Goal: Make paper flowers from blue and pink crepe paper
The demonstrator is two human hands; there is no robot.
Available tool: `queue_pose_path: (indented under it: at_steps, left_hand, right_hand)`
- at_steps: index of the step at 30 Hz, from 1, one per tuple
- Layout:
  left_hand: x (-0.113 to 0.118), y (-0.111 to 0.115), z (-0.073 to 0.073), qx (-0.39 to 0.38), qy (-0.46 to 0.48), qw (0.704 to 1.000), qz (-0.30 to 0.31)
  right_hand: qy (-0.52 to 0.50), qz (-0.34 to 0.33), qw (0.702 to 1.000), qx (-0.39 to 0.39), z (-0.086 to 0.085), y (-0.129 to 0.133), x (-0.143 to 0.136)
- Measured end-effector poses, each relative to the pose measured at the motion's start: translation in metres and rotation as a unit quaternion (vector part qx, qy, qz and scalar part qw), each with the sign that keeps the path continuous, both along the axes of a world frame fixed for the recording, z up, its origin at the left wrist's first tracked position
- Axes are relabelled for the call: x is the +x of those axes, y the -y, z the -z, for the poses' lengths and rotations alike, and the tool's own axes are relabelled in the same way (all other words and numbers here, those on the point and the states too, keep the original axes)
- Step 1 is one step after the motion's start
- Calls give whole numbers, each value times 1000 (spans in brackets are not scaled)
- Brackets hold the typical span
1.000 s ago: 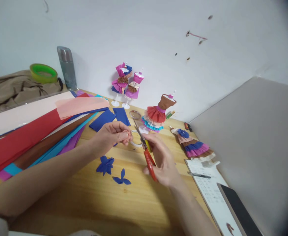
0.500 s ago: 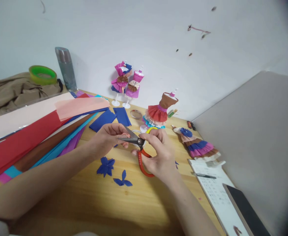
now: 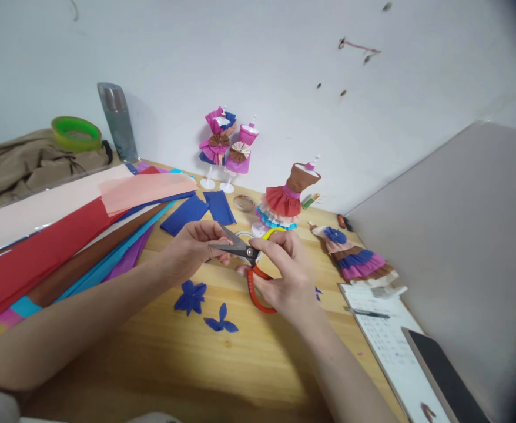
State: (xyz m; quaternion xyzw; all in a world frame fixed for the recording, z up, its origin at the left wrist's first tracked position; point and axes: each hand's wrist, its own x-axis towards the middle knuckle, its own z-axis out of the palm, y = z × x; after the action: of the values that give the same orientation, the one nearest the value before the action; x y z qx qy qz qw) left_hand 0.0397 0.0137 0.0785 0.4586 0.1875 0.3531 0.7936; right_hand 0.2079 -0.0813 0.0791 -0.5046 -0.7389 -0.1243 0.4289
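Observation:
My right hand (image 3: 287,273) is closed around the red and yellow handles of a pair of scissors (image 3: 250,252), whose dark blades point left and stand apart. My left hand (image 3: 198,244) is pinched at the blade tips on a small pinkish piece (image 3: 225,257), mostly covered by the fingers and blades; I cannot make out its material. Below the hands, a blue paper flower (image 3: 190,297) and a blue three-petal piece (image 3: 221,319) lie on the wooden table (image 3: 152,364). Behind the left hand are two blue paper pieces, one a folded rectangle (image 3: 220,208).
Coloured paper strips (image 3: 68,235) spread across the left. Small dress forms in paper outfits, one with a red ruffled skirt (image 3: 283,201), stand by the wall. To the right lie a paper dress (image 3: 355,258), a pen (image 3: 370,313) on written sheets and a dark tablet-like slab (image 3: 445,376).
The scissor blades have opened slightly wider, the lower tip shifting a little left. Both hands otherwise stay nearly in place, and the view has tilted slightly.

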Motion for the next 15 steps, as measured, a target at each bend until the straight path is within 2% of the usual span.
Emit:
queue_pose_path:
  at_steps: [15]
  left_hand:
    - [1, 3, -2, -5, 7, 1000, 7]
  right_hand:
    - [-9, -17, 1000, -6, 0, 0, 0]
